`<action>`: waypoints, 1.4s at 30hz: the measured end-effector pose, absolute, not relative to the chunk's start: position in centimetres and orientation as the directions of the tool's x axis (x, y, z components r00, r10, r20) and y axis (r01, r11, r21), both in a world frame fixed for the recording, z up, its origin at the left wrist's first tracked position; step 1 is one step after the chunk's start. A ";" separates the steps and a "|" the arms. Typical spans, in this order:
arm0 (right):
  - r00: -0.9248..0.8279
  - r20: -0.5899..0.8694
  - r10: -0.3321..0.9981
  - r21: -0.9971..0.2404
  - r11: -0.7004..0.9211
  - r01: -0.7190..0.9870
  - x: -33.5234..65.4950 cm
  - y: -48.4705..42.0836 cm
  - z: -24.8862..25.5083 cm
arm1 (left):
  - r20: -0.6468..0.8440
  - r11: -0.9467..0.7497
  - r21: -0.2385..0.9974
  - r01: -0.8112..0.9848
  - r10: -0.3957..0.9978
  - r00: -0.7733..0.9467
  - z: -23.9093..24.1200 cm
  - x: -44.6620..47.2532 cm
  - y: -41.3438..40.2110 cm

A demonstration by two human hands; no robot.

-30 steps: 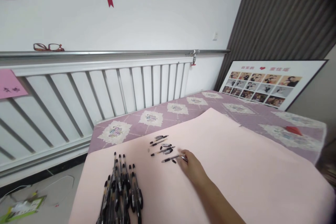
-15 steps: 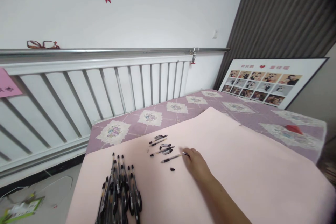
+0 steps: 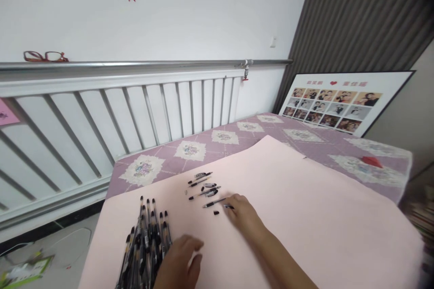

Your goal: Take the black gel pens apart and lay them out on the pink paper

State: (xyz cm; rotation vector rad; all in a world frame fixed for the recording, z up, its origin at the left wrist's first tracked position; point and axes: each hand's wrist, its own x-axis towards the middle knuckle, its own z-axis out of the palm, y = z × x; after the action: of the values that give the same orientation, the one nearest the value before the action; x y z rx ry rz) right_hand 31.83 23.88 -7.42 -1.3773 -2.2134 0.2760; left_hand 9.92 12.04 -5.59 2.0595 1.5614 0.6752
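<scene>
My right hand [image 3: 241, 215] reaches out over a pink sheet [image 3: 305, 216] and its fingertips pinch the rear end of a black pen [image 3: 214, 202] that lies on the sheet. A tiny black cap piece [image 3: 216, 212] lies just in front of it. Several loose pens and pen parts [image 3: 202, 184] are scattered a little farther away. My left hand [image 3: 179, 264] comes in at the bottom with fingers spread, right beside a pile of several black pens [image 3: 144, 244], holding nothing.
The pink sheet covers a table with a purple patterned cloth [image 3: 237, 137]. Behind stands a white radiator [image 3: 118, 117] with red glasses [image 3: 45, 56] on its pipe. A photo board [image 3: 334, 104] leans at the back right. A small red object [image 3: 371, 161] lies at the right.
My left hand has come into view at the bottom beside the pen pile. My right hand stays at the pen's end, which has shifted slightly; the small cap piece now lies apart from it.
</scene>
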 end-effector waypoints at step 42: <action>-0.551 0.138 0.823 -0.410 0.554 0.725 32.2 27.0 -8.0 | 0.002 -0.092 0.363 0.927 0.995 0.098 -7.7 15.1 23.8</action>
State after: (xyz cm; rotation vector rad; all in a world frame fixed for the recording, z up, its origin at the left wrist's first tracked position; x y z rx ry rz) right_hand 32.19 26.98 -7.97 -1.2757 -2.4773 0.4419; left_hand 15.08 23.76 -7.74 2.1089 1.9104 0.3611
